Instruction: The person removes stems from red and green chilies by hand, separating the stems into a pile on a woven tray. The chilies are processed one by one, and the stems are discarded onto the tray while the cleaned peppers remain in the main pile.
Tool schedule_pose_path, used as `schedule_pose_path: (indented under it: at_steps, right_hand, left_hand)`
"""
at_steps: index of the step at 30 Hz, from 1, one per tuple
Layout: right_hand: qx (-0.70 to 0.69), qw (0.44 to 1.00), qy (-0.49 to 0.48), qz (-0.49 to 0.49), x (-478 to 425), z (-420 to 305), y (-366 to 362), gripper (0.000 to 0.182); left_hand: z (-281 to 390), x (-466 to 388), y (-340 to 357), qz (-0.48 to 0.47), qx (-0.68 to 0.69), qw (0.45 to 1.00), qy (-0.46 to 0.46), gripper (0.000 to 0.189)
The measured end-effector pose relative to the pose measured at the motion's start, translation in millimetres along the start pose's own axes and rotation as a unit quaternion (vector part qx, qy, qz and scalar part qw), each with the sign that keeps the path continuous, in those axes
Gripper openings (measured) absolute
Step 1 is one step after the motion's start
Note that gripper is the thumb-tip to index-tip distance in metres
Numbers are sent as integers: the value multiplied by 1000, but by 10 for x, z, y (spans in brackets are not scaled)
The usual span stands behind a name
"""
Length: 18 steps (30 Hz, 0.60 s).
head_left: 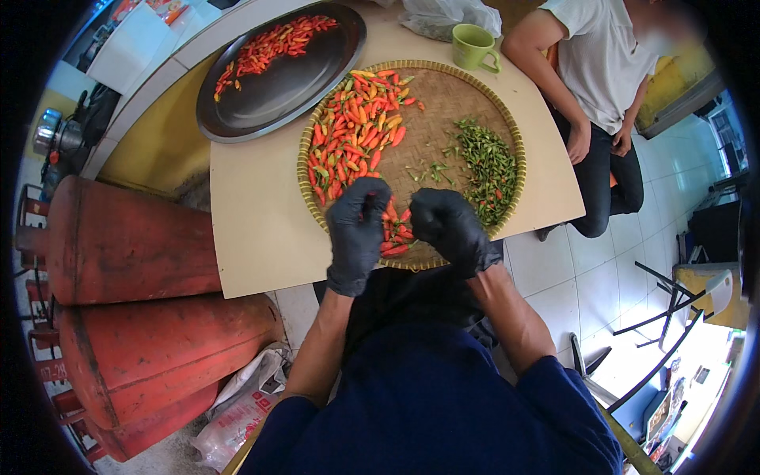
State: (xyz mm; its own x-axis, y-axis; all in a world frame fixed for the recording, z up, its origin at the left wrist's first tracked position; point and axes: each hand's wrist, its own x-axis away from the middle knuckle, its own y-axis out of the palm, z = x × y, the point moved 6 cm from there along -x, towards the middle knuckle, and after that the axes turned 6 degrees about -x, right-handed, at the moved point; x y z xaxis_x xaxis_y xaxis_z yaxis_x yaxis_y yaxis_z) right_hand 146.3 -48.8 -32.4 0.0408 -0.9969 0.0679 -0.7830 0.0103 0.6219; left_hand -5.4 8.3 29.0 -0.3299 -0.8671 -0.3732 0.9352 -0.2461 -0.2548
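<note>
Both my hands wear black gloves over a round woven bamboo tray point(436, 98). My left hand point(358, 228) is curled above the near left part of the tray; whether a chili is pinched in its fingers is unclear. Knuckles up, my right hand point(452, 228) is bent into a fist, and its inside is hidden. Red and orange chilies point(356, 130) cover the tray's left side. A smaller group of red chilies point(396, 237) lies between my hands. Green chili stems point(490, 163) are heaped at the right, with a few scattered stems point(436, 172) near the middle.
An oval metal tray point(279, 98) with small red chilies point(276, 44) stands at the table's point(255, 231) back left. Behind sit a green mug point(473, 47) and a plastic bag point(445, 21). A person point(599, 71) sits at the right. Red gas cylinders point(160, 350) stand left.
</note>
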Motion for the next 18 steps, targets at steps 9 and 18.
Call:
schedule_pose_path:
  at_steps: [9, 18]
  right_hand:
    - [658, 717, -192, 124, 9, -399, 427, 20]
    - [717, 648, -251, 53, -31, -423, 740, 18]
  left_hand:
    - [-439, -151, -363, 44, 525, 766, -369, 18]
    - [-191, -41, -140, -109, -57, 984, -131, 16]
